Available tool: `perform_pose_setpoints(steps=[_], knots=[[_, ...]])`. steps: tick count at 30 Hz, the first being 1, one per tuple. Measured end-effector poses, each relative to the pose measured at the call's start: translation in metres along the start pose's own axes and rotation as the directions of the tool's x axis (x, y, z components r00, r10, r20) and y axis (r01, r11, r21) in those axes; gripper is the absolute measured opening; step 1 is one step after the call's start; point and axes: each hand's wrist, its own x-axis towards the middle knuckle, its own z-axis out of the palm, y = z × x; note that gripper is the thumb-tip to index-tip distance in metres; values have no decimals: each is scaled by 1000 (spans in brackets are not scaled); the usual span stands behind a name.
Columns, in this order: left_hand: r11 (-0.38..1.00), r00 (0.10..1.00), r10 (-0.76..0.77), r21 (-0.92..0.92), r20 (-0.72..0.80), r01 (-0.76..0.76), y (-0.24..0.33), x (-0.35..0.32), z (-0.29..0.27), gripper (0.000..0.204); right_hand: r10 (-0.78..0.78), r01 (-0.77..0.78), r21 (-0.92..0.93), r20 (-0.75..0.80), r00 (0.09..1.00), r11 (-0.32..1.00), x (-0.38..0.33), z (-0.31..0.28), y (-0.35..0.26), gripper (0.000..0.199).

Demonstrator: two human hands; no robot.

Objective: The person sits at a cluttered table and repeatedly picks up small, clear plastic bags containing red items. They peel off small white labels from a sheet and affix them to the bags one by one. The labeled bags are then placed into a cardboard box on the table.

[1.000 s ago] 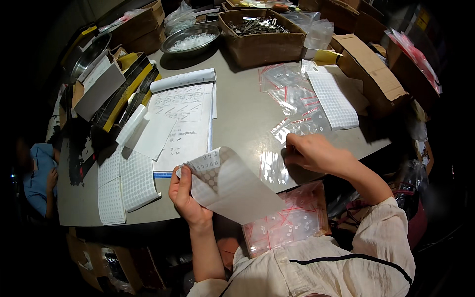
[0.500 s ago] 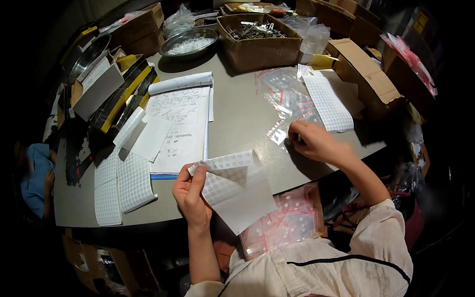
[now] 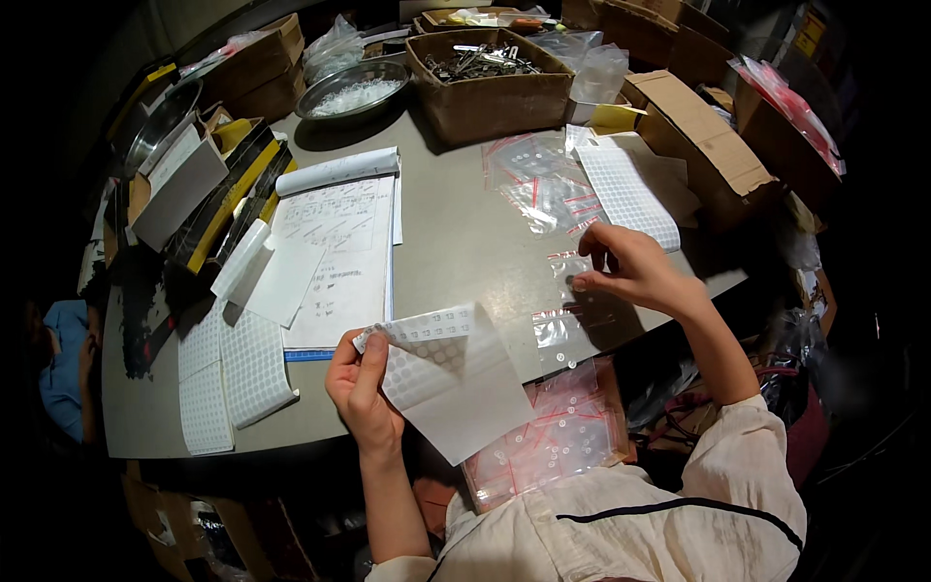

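Left hand (image 3: 364, 388) is up off the near edge of the desk (image 3: 456, 242), thumb and fingers pinched shut on the top left corner of a sticker sheet (image 3: 451, 383), which curls over and hangs down toward the lap. Right hand (image 3: 630, 267) is further right, fingers bent and pressing down on a small clear zip bag (image 3: 567, 310) lying flat on the desk; whether it actually grips the bag or only pins it, I can't tell. That sheet looks feather-light and floppy, a thin backing paper with rows of round stickers, so a corner pinch is enough, though it will bend and flap. The bag looks thin, slick and limp too; best taken at the stiffer zip strip along its top edge. A stack of clear bags (image 3: 548, 436) sits on the lap just near the sheet's lower edge. More loose bags (image 3: 538, 179) lie far of the right hand, beside another dotted sheet (image 3: 630, 194). Over left, an open notepad (image 3: 339, 252), with spare sticker sheets (image 3: 233, 378) near it. At the far side a cardboard box of metal parts (image 3: 490, 82) and a metal bowl (image 3: 354, 87) of white pieces. Nothing blocks the hands, though the hanging sheet does cover part of the lap stack.
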Motion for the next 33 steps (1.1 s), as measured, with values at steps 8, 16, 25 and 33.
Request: perform_pose_setpoints(steps=[8,16,25,33], knots=[[1000,999,3,-12,47,-2,5,-3,8,13,-54,93,-89,369,928,992,-33,21,-16,59],[1000,1000,11,10,29,-11,4,-2,9,13,2,75,-190,375,927,979,-32,26,-27,57],[985,992,-63,167,110,44,2,1,16,28,-100,54,298,139,985,953,-8,10,29,27],[927,953,-218,349,212,135,11,-5,20,29,-229,213,-187,-71,971,959,-17,41,28,27]])
